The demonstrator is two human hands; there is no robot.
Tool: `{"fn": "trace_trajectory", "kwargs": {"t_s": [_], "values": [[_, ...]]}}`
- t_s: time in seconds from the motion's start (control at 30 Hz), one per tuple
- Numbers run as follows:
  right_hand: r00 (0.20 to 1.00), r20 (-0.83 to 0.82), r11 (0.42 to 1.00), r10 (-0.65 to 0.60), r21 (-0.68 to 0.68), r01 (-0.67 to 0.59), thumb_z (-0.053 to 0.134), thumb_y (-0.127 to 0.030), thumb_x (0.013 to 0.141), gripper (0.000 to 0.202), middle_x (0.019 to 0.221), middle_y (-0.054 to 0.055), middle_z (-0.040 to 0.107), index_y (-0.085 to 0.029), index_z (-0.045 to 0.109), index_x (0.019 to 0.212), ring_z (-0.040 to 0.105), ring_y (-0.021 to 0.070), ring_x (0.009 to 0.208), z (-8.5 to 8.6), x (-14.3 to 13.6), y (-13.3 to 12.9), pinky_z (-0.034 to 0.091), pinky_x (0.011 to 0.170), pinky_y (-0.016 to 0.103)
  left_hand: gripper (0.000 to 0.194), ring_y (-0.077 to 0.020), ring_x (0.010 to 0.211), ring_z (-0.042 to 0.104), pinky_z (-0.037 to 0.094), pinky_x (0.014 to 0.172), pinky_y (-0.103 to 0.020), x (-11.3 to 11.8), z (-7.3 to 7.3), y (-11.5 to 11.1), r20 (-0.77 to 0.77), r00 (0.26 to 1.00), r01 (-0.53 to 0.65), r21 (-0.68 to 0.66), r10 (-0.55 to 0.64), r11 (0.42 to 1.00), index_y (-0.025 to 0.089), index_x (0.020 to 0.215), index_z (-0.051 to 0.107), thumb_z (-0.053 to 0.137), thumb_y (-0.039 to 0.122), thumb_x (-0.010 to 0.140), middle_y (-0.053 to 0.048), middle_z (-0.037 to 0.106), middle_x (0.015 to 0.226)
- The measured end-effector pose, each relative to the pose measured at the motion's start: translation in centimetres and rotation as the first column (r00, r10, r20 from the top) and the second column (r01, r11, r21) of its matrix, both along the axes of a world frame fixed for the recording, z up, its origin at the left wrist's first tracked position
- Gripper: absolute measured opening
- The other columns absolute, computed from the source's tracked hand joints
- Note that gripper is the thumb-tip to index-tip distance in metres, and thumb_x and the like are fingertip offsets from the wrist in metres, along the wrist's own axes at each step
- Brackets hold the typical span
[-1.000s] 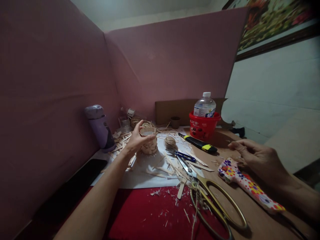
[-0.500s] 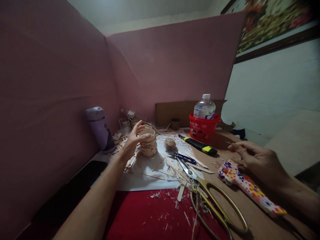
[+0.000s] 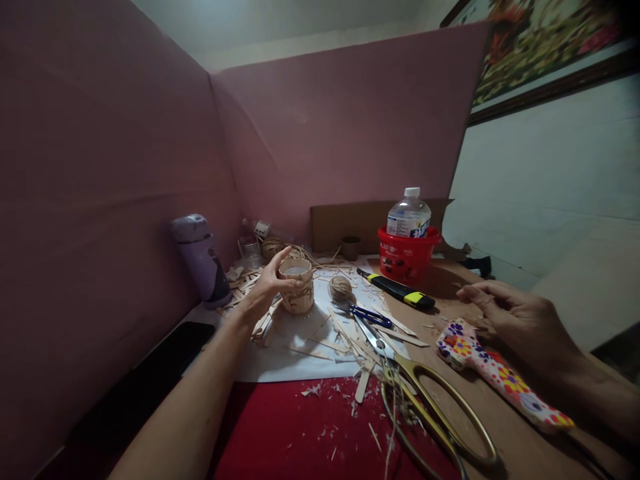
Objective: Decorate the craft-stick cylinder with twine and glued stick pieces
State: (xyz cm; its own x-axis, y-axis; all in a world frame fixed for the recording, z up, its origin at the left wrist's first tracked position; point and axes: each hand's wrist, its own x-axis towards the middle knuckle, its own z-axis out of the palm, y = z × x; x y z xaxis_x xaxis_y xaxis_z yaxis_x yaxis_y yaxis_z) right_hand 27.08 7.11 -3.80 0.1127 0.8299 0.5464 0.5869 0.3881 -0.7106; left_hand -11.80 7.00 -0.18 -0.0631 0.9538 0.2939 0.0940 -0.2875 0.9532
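Observation:
A small round cup (image 3: 299, 297) covered in pale wooden strips stands upright on white paper. My left hand (image 3: 270, 283) is at its left side, thumb across the front and fingers behind the rim, closed around it. On the right, my right hand (image 3: 520, 320) hovers over the brown board with thumb and fingertips pinched together; anything between them is too small to make out. Beneath it lies a flower-patterned glue gun (image 3: 500, 377) with a dark cord. A ball of twine (image 3: 341, 289) rests right of the cup.
Large gold-handled scissors (image 3: 420, 380), blue-handled scissors (image 3: 370, 316) and a black-yellow utility knife (image 3: 400, 291) lie among scattered wooden strips. A red bucket (image 3: 406, 257) holds a plastic bottle (image 3: 410, 217). At left are a purple tumbler (image 3: 203, 263) and a dark phone (image 3: 175, 347).
My left hand has lowered slightly and its fingers and thumb have closed in around the cup. My right hand has stayed nearly still.

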Motion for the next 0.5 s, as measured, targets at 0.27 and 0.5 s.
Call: {"fn": "trace_trajectory", "kwargs": {"t_s": [0.27,0.5], "values": [[0.998,-0.056,0.995,0.027,-0.099,-0.032,0.059,-0.057,0.072,0.039,0.091,0.009,0.072,-0.020,0.070,0.079,0.069,0.0268,0.077,-0.2,0.3,0.5,0.057,0.053,0.031,0.107,-0.0254,0.084,0.067,0.052,0.079,-0.038,1.8,-0.1,-0.2,-0.006,0.995,-0.104,0.028,0.104,0.994,0.012,0.142,0.036,0.086,0.033,0.049,-0.008,0.071,0.092],[0.999,0.029,0.999,0.018,-0.038,-0.017,0.056,-0.058,0.074,0.041,0.083,0.009,0.073,-0.019,0.070,0.079,0.068,0.0267,0.071,0.2,-0.1,0.3,0.053,0.055,0.033,0.085,-0.0298,0.122,0.053,0.043,0.096,-0.038,0.1,-0.2,0.6,-0.007,0.970,-0.239,0.128,0.242,0.962,0.017,0.139,0.042,0.066,0.062,0.070,-0.015,0.058,0.129]]}}
